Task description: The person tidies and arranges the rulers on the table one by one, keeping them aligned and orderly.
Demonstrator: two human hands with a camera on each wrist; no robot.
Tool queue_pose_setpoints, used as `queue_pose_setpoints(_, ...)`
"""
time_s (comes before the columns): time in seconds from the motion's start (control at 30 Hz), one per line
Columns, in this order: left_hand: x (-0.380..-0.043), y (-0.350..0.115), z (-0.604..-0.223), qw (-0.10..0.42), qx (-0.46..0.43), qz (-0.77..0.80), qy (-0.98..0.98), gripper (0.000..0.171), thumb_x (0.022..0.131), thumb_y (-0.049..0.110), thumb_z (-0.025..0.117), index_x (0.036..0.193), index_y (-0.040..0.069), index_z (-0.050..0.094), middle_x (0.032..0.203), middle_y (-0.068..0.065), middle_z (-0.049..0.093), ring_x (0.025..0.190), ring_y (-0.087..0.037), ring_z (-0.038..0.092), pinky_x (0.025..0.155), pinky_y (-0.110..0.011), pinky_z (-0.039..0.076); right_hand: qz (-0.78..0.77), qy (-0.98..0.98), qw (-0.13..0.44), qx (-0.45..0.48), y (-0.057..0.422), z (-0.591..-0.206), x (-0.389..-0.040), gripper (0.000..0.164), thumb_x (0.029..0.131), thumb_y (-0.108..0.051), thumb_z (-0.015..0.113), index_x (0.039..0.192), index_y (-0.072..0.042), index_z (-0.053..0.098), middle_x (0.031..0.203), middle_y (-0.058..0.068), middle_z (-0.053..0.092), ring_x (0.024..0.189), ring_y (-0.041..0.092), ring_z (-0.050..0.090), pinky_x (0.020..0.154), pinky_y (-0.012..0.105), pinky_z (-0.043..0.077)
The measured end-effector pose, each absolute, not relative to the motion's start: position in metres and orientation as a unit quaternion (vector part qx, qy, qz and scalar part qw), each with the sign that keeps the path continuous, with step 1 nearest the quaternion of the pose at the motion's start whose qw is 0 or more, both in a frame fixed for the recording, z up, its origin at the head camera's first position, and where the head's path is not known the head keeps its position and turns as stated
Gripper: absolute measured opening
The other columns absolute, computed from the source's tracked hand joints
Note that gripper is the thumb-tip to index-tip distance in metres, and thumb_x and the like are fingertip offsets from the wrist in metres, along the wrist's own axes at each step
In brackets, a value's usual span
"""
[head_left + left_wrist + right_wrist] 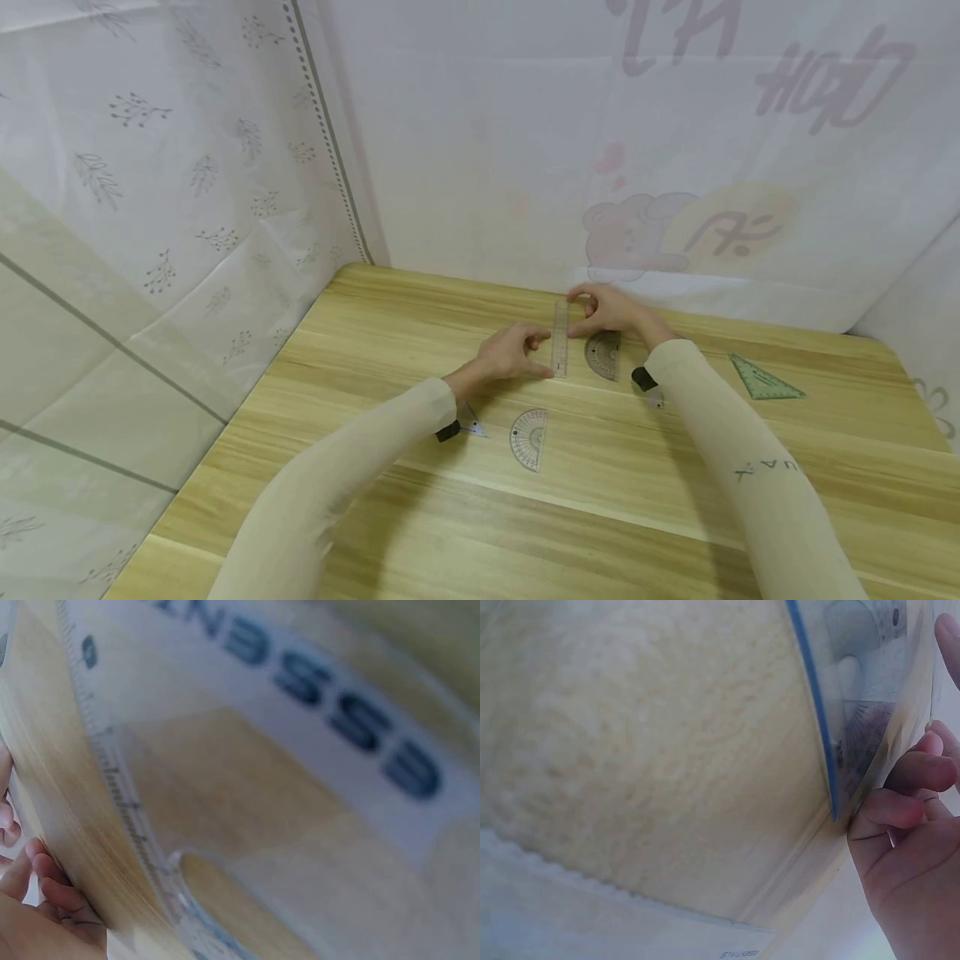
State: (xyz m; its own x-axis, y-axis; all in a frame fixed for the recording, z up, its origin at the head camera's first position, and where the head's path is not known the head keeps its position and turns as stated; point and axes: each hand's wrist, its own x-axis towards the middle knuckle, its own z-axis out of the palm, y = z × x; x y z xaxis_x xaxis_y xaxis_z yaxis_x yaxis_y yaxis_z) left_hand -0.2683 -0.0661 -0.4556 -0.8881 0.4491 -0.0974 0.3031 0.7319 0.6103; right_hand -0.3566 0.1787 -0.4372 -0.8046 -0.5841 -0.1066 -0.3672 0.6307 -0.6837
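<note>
A clear straight ruler (560,342) lies lengthwise on the wooden table between both hands in the head view. My left hand (508,352) is at its left edge, thumb and index finger spread apart, with the thumb by the near end. On the opposite side, my right hand (611,310) has its index finger at the far end and its thumb beside the right edge. Just below the right hand sits a dark-tinted protractor (602,357). The left wrist view shows fingers (64,896) at the lower left; the right wrist view shows bent fingers (892,810).
A clear protractor (529,439) lies nearer on the table (480,533). Under the left wrist is a partly hidden clear triangular piece (471,423); another clear piece (656,398) shows by the right wrist. A green set square (763,381) lies to the right. Cloth walls (480,167) stand behind.
</note>
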Motion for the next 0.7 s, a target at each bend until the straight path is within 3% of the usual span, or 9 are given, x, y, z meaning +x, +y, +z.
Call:
queue_pose_setpoints(0.27, -0.2681, -0.0665, -0.454, 0.124, 0.202, 0.31, 0.921, 0.076, 0.08, 0.039, 0.089, 0.145, 0.015, 0.057, 0.106, 0.005, 0.059, 0.088, -0.014, 0.055, 0.07, -0.027, 0.046, -0.355, 0.884, 0.147, -0.268, 0.1807, -0.4356, -0.3557, 0.064, 0.086, -0.019, 0.085, 0.14, -0.001, 0.056, 0.09, 0.014, 0.058, 0.077, 0.023, 0.05, 0.067, 0.035, 0.043)
queue_pose_setpoints(0.5, -0.27, -0.064, -0.4518, 0.13, 0.191, 0.312, 0.921, 0.076, 0.078, 0.035, 0.091, 0.144, 0.018, 0.058, 0.105, 0.005, 0.059, 0.089, -0.014, 0.055, 0.073, -0.028, 0.046, -0.366, 0.88, 0.133, -0.272, 0.1827, -0.435, -0.3554, 0.057, 0.089, -0.015, 0.082, 0.137, 0.003, 0.058, 0.091, 0.015, 0.059, 0.076, 0.024, 0.049, 0.064, 0.028, 0.042)
queue_pose_setpoints(0.7, -0.2731, -0.0625, -0.4513, 0.145, 0.193, 0.323, 0.915, 0.077, 0.077, 0.028, 0.092, 0.145, 0.016, 0.057, 0.105, 0.001, 0.058, 0.091, -0.015, 0.055, 0.073, -0.028, 0.046, -0.371, 0.88, 0.134, -0.267, 0.1822, -0.4345, -0.3539, 0.055, 0.09, -0.016, 0.081, 0.137, 0.002, 0.059, 0.092, 0.014, 0.058, 0.079, 0.025, 0.049, 0.068, 0.034, 0.042)
